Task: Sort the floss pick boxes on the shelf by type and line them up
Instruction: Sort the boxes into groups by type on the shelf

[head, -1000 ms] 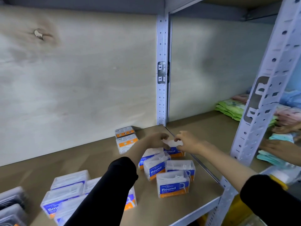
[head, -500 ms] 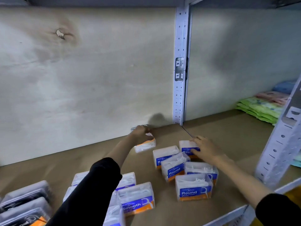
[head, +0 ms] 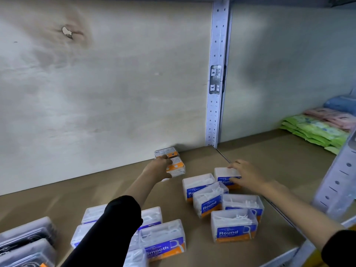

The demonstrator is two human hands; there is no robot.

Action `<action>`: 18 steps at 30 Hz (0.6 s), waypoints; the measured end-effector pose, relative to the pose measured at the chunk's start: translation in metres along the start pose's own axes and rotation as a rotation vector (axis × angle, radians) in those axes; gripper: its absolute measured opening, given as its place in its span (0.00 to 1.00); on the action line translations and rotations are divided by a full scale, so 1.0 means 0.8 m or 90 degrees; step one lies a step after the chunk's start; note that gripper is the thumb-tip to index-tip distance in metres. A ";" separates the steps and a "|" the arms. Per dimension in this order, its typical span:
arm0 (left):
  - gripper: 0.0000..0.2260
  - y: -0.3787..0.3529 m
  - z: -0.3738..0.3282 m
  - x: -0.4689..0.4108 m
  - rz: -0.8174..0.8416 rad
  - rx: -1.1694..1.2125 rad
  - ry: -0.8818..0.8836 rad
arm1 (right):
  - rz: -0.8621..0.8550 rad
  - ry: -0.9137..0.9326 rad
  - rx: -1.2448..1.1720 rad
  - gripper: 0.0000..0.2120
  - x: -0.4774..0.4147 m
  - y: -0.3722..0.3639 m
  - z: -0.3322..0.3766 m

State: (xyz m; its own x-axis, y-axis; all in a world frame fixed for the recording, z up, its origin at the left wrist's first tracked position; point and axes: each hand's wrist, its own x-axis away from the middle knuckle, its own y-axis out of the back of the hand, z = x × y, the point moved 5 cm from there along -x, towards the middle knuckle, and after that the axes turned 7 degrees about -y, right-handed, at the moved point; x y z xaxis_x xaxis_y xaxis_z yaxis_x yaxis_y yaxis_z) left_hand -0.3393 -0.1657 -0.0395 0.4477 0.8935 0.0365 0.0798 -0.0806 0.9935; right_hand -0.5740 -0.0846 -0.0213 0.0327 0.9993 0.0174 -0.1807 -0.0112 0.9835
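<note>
While the left hand (head: 160, 167) grips an orange-labelled floss box (head: 178, 167) far back on the shelf (head: 115, 189) by the wall (head: 96, 112), the right hand (head: 245, 175) clasps the farthest Round box (head: 221, 174) in the right-side cluster.

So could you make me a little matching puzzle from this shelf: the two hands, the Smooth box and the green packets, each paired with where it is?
Things:
1 left hand
2 right hand
3 Smooth box
4 green packets

Places:
A stacked at the far right
B holding the farthest Round box
C gripping an orange-labelled box at the back
D nearest the camera, beside the left sleeve

Pairs: 1-C, 2-B, 3-D, 4-A
</note>
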 end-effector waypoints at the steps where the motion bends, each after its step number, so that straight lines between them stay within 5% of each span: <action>1: 0.24 0.000 0.001 0.000 -0.003 -0.002 -0.006 | 0.006 -0.001 0.001 0.21 -0.002 0.002 0.000; 18: 0.29 -0.010 0.015 -0.002 0.012 -0.076 -0.060 | 0.005 0.137 -0.031 0.15 -0.136 0.009 0.170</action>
State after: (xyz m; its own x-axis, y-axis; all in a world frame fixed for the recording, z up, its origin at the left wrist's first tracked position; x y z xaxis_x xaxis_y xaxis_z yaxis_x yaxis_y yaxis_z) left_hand -0.3301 -0.1717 -0.0488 0.5305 0.8462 0.0503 -0.0330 -0.0387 0.9987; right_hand -0.4449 -0.1979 0.0081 -0.1778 0.9839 -0.0195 -0.2278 -0.0218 0.9735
